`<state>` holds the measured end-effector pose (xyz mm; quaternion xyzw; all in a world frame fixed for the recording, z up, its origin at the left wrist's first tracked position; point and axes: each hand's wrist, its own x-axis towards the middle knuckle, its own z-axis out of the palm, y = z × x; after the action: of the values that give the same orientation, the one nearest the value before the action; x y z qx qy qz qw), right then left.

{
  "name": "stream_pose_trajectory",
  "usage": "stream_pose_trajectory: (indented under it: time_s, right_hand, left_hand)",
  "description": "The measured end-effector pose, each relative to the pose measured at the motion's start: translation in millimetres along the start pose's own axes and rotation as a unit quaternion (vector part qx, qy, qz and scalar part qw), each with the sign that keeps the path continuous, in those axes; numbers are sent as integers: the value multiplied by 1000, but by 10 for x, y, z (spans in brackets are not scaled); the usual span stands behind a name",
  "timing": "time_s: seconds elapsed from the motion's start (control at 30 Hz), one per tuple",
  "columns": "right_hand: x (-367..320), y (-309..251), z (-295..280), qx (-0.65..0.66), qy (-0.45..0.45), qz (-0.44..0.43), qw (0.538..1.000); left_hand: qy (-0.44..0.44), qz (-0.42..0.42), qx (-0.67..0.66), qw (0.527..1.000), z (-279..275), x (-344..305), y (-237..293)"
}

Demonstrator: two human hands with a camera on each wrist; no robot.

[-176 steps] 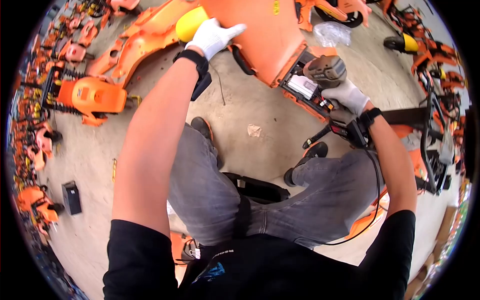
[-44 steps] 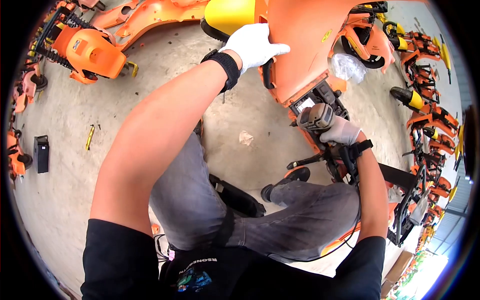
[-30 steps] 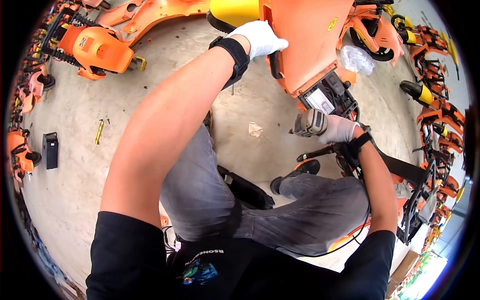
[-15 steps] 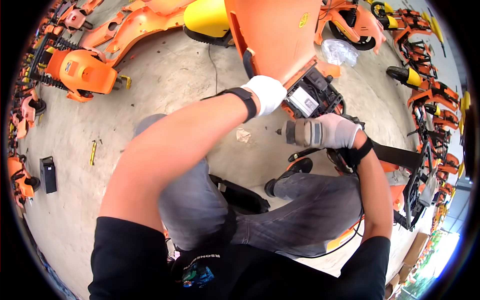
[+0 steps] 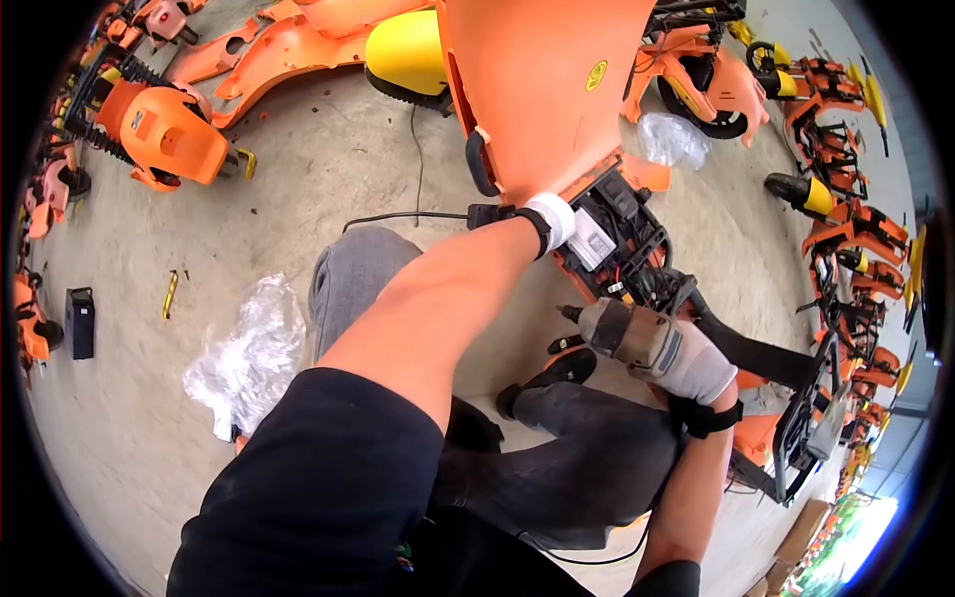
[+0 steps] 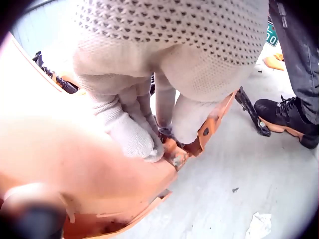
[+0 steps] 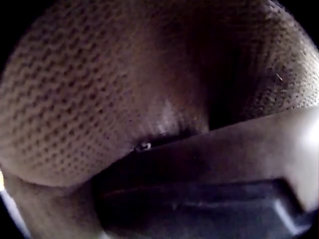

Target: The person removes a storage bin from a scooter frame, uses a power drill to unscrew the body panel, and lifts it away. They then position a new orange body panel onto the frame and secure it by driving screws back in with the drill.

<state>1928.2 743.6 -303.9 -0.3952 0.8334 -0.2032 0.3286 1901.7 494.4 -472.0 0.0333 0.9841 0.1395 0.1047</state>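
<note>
An orange scooter body (image 5: 552, 85) spans the top middle in the head view; its near end exposes a white-labelled box (image 5: 590, 242) and dark wiring. My gloved left hand (image 5: 550, 221) is at that end's left edge. In the left wrist view, the left hand's fingers (image 6: 132, 134) point down at a small orange bracket (image 6: 177, 155), close to a small dark piece; I cannot tell if they grip it. My gloved right hand (image 5: 696, 366) grips a cordless power driver (image 5: 629, 333), bit pointing left, nearer my knee. The right wrist view shows glove and driver casing (image 7: 239, 154).
Crumpled clear plastic (image 5: 254, 353) lies on the floor at left, with a yellow tool (image 5: 170, 295) and a black box (image 5: 80, 323) beyond. A black frame (image 5: 806, 418) stands at right. Orange scooters (image 5: 174, 134) line both sides.
My left hand has left the scooter's side panel and moved down to the exposed end. The driver, over that end earlier, has been drawn back toward me. My body leans further forward.
</note>
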Motion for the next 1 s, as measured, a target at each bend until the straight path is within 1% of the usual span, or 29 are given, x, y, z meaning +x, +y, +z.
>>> stream_pose_trajectory:
  time_s: [0.07, 0.1, 0.13, 0.17, 0.2, 0.27, 0.3, 0.33, 0.37, 0.4, 0.47, 0.53, 0.6, 0.63, 0.67, 0.7, 0.73, 0.77, 0.8, 0.83, 0.87, 0.93, 0.97, 1.0]
  right_hand:
    - [-37, -41, -66, -11, -27, 38, 999]
    - [-39, -46, -77, -13, -33, 38, 999]
    - [-31, -43, -86, -32, -33, 15, 999]
    - [-16, -45, -90, -51, -31, -9, 998]
    - [-3, -42, -100, -49, -36, -16, 998]
    - [26, -62, -119, -78, -56, 9, 995]
    - [25, -133, -135, -82, -52, 8, 995]
    - [36, -81, -108, -80, -54, -1, 995]
    - [30, 18, -101, -75, -57, 5, 996]
    - [32, 53, -98, -70, -60, 14, 996]
    - [25, 42, -89, -44, -49, 24, 998]
    - [-12, 120, -90, -74, -35, -33, 996]
    - [-29, 219, -52, -21, -16, -34, 999]
    - [-60, 290, -34, -69, 26, -108, 991]
    - [-15, 412, -15, -103, -1, -165, 981]
    - [-23, 224, -68, -84, 19, -188, 978]
    - [-54, 188, -28, -77, 28, -136, 987]
    - [-51, 85, -11, -43, 44, -146, 987]
    - [-12, 478, -89, -75, -79, -91, 990]
    - [-30, 308, -90, -83, -57, -13, 995]
    - [13, 229, -59, -11, -58, 39, 997]
    - [62, 68, -57, -61, -82, 97, 990]
    - [69, 25, -61, -74, -82, 94, 989]
    - [48, 28, -44, -73, -78, 94, 990]
  left_hand:
    - [-9, 4, -2, 1000, 12, 32, -33]
    - [-25, 30, 16, 999, 21, 54, -42]
    - [-41, 55, 34, 997, 37, 71, -42]
    - [-28, 53, 25, 998, 100, 91, -42]
    - [-23, 42, 20, 999, 236, 198, -41]
    - [-8, 3, 14, 1000, 319, 212, 4]
    - [-2, -4, 13, 1000, 323, 199, 6]
    - [6, -8, 12, 1000, 266, 150, 12]
    - [-17, -1, 20, 1000, 188, 126, 13]
    - [-17, -3, 23, 1000, 114, 92, 4]
    - [-29, -28, -35, 999, 32, 47, -15]
    - [-31, -20, -28, 999, -10, 19, -30]
    - [-40, 27, 20, 999, 11, -45, 2]
    - [-41, 43, 55, 997, -17, -139, 55]
    - [-41, 54, 77, 995, 137, -139, 46]
    - [-55, 93, 64, 992, 142, -235, 18]
    - [-61, 105, 68, 990, 191, -331, -10]
    - [-92, 139, 80, 983, 246, -388, -85]
    - [-99, 111, 62, 987, 168, -536, -101]
    - [-114, 93, 70, 987, 105, -598, -140]
    - [-125, 72, 83, 986, 69, -656, -183]
    - [-158, 11, 101, 982, 54, -797, -239]
    - [-167, 52, 133, 976, 269, -832, -277]
    - [-201, 117, 123, 965, 420, -925, -204]
